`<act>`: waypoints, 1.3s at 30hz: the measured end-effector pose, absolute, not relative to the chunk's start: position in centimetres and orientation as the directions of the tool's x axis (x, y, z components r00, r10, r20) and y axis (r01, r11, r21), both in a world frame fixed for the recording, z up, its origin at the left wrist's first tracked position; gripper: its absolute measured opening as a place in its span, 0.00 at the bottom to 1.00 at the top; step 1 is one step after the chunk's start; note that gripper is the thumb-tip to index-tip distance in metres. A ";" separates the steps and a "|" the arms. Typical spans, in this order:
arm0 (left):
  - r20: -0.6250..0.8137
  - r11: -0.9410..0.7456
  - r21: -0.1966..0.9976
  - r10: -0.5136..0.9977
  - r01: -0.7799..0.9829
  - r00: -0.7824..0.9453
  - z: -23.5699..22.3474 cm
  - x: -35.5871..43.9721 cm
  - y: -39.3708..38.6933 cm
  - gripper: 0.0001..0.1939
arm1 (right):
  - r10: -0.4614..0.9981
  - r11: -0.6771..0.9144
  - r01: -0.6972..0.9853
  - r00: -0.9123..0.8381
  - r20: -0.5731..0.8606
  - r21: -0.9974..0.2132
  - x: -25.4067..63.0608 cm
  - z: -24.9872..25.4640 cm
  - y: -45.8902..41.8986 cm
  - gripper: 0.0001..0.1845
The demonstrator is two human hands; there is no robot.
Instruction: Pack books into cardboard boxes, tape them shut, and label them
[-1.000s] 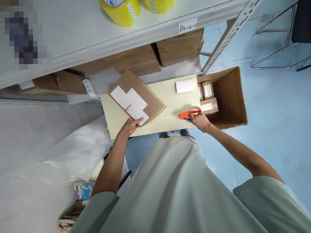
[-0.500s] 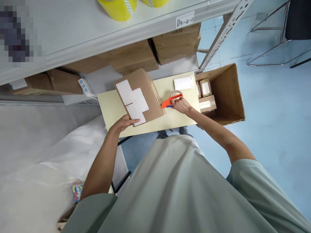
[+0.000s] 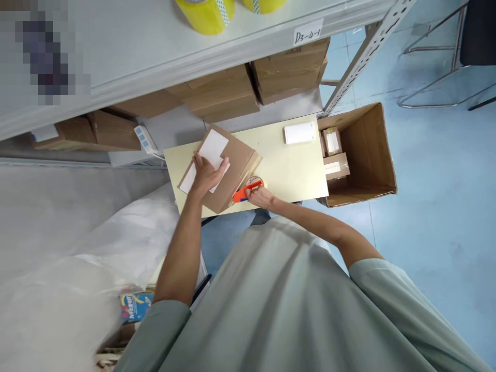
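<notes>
A brown cardboard box [image 3: 241, 151] with white labels [image 3: 214, 146] lies at an angle on the pale yellow table [image 3: 287, 181]. My left hand [image 3: 207, 174] presses on its labelled face, thumb and fingers spread, covering part of the labels. Clear tape runs along the box's right side. My right hand [image 3: 260, 197] is closed around an orange tape dispenser [image 3: 243, 192] carrying a tape roll. The dispenser's front end is against the taped side, near the box's lower right corner.
A stack of white labels [image 3: 299, 133] lies at the table's right. Beside the table, a large open carton [image 3: 368, 150] holds small boxes. Above is a shelf [image 3: 127, 46] with yellow tape rolls [image 3: 207, 15]; cartons [image 3: 290, 72] sit beneath it. A power strip [image 3: 145, 139] lies at the left.
My left hand has shifted from the box's lower edge onto its labelled face. My right hand has moved the dispenser left and toward my body along the side. The box has turned somewhat.
</notes>
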State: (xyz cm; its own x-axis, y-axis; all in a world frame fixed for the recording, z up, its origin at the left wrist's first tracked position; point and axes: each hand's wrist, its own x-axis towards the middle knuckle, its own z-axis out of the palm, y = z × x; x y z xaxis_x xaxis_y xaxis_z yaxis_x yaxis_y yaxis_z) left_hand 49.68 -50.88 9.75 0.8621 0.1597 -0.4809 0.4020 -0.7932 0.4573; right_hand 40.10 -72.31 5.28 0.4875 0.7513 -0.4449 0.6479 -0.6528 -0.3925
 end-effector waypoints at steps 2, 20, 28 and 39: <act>-0.431 -0.771 0.444 0.263 0.457 0.863 9.4 49.7 -54.2 0.73 | 0.759 -0.645 0.646 0.478 -0.442 -0.409 39.2 5.6 -70.3 0.27; -0.373 -0.755 0.383 0.401 0.532 0.837 7.3 50.2 -60.6 0.79 | 0.547 -0.828 0.494 0.605 -0.579 -0.266 36.4 4.5 -83.6 0.24; -0.391 -0.839 0.369 0.250 0.400 0.886 7.6 48.4 -59.7 0.77 | 0.395 -0.909 0.401 0.747 -0.535 -0.112 41.0 4.3 -89.5 0.31; -0.346 -0.771 0.582 0.052 0.258 0.937 9.7 44.7 -58.7 0.73 | 0.587 -0.800 0.560 0.651 -0.481 -0.218 42.3 4.1 -82.0 0.25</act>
